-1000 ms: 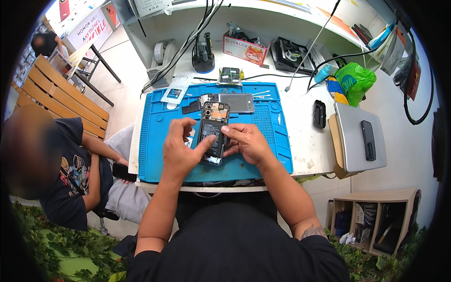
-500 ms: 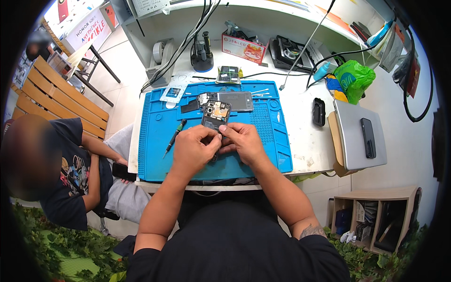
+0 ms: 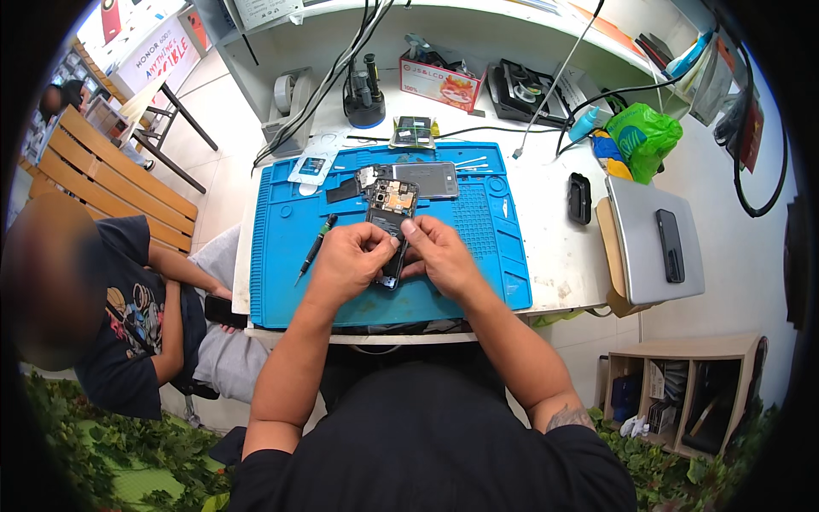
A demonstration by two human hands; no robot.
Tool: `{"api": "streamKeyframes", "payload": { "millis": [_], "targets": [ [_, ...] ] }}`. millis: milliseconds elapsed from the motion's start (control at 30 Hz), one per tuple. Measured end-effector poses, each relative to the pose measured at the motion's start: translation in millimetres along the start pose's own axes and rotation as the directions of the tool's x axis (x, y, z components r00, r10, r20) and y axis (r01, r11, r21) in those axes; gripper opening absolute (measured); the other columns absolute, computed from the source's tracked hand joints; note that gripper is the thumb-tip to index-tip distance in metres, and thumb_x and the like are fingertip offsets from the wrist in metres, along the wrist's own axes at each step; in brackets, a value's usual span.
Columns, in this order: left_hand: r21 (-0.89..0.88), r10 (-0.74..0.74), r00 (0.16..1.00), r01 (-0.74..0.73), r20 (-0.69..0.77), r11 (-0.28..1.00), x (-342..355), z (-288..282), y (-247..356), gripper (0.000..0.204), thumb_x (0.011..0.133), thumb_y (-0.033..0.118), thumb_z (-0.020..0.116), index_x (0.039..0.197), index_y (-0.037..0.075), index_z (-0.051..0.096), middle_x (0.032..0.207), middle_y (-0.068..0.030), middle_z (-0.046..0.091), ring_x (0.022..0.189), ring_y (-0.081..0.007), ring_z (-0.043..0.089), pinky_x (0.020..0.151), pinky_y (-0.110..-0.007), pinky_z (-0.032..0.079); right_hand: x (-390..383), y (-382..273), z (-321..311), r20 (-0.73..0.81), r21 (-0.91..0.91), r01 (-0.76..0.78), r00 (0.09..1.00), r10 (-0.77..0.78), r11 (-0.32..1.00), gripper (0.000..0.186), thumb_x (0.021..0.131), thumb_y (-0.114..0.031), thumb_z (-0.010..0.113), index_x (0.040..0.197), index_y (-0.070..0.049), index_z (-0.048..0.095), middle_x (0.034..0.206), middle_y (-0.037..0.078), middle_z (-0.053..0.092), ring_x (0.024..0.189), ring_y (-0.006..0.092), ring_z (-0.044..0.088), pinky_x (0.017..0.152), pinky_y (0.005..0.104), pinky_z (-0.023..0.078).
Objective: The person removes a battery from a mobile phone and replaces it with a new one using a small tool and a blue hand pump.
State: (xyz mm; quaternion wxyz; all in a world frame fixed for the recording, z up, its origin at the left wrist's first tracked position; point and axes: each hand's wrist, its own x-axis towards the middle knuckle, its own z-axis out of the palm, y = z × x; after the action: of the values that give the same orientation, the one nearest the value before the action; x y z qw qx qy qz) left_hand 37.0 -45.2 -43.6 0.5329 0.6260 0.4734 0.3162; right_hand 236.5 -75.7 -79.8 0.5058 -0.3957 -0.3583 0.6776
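An opened phone (image 3: 394, 195), its circuit board and battery exposed, is in my hands over a blue repair mat (image 3: 281, 205). My right hand (image 3: 439, 260) grips its right side, thumb on top. My left hand (image 3: 350, 263) pinches at the lower battery area, but what lies between those fingertips is hidden. Left of that hand, a slim screwdriver (image 3: 316, 250) lies diagonally on the mat. Behind the phone are a grey phone housing (image 3: 431, 179), a dark flat piece (image 3: 341, 192), a card with small parts (image 3: 316, 166) and several white swabs (image 3: 478, 164).
A seated person (image 3: 128, 290) at my left holds a phone. At the desk's right are a black case (image 3: 578, 199), a green bag (image 3: 648, 136) and a laptop (image 3: 648, 264) with a phone on it. Cables (image 3: 358, 38), a tool holder (image 3: 365, 107) and a red box (image 3: 439, 85) stand behind.
A second ago my left hand was spread at the phone's left; it has since closed into a pinch over it, uncovering the screwdriver. My right hand keeps its grip.
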Motion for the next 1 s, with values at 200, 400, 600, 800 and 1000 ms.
{"api": "streamKeyframes", "payload": {
  "millis": [200, 400, 600, 800, 1000],
  "targets": [
    [-0.184, -0.065, 0.996, 0.074, 0.053, 0.98, 1.6, -6.2, 0.2, 0.019, 0.102, 0.017, 0.081, 0.099, -0.002, 0.081, 0.075, -0.0021, 0.074, 0.059, -0.006, 0.063, 0.054, -0.023, 0.049, -13.2, -5.4, 8.4, 0.116, -0.005, 0.087, 0.99, -0.085, 0.996, 0.052, 0.103, -0.016, 0.083, 0.141, 0.003, 0.055, 0.122, 0.015, 0.078, 0.1, 0.0182, 0.078, 0.083, 0.0325, 0.067],
    [-0.181, -0.074, 0.997, 0.078, 0.029, 0.98, -0.2, -4.2, 4.0, 0.022, 0.101, 0.019, 0.082, 0.097, -0.003, 0.08, 0.075, -0.0015, 0.074, 0.059, -0.0059, 0.063, 0.053, -0.023, 0.049, -15.0, 4.2, -0.5, 0.138, 0.047, 0.04, 0.989, -0.046, 0.998, 0.057, 0.102, 0.0, 0.075, 0.154, 0.006, 0.05, 0.124, 0.015, 0.078, 0.105, 0.0186, 0.078, 0.088, 0.0325, 0.065],
    [0.034, -0.036, 0.999, 0.035, 0.027, 0.999, -18.6, 7.4, 6.2, 0.021, 0.096, 0.017, 0.08, 0.092, -0.004, 0.079, 0.069, -0.0018, 0.072, 0.058, -0.0064, 0.062, 0.054, -0.026, 0.047, -33.4, -7.9, -5.0, 0.169, -0.004, -0.143, 0.975, 0.141, 0.99, 0.051, 0.103, 0.002, 0.067, 0.152, 0.007, 0.055, 0.119, 0.011, 0.079, 0.1, 0.0132, 0.075, 0.081, 0.0289, 0.062],
    [0.072, -0.078, 0.997, 0.076, 0.029, 0.995, -23.7, 17.5, 6.8, 0.02, 0.095, 0.016, 0.081, 0.088, -0.003, 0.077, 0.065, -0.0018, 0.069, 0.057, -0.007, 0.061, 0.053, -0.027, 0.045, -15.0, -27.6, -36.8, 0.245, -0.31, -0.237, 0.916, 0.318, 0.921, 0.047, 0.099, -0.002, 0.062, 0.146, 0.008, 0.063, 0.113, 0.008, 0.079, 0.098, 0.0113, 0.071, 0.086, 0.0274, 0.056],
    [0.382, 0.127, 0.991, -0.105, -0.035, 0.918, -25.3, 7.6, 2.8, 0.023, 0.095, 0.019, 0.086, 0.085, 0.002, 0.074, 0.061, -0.0002, 0.066, 0.053, -0.0052, 0.057, 0.051, -0.026, 0.041, 14.9, -56.1, -37.5, 0.325, -0.669, -0.017, 0.893, 0.312, 0.744, 0.047, 0.102, -0.003, 0.065, 0.148, 0.005, 0.068, 0.133, 0.015, 0.078, 0.118, 0.0213, 0.073, 0.107, 0.033, 0.055]
  ]
}}
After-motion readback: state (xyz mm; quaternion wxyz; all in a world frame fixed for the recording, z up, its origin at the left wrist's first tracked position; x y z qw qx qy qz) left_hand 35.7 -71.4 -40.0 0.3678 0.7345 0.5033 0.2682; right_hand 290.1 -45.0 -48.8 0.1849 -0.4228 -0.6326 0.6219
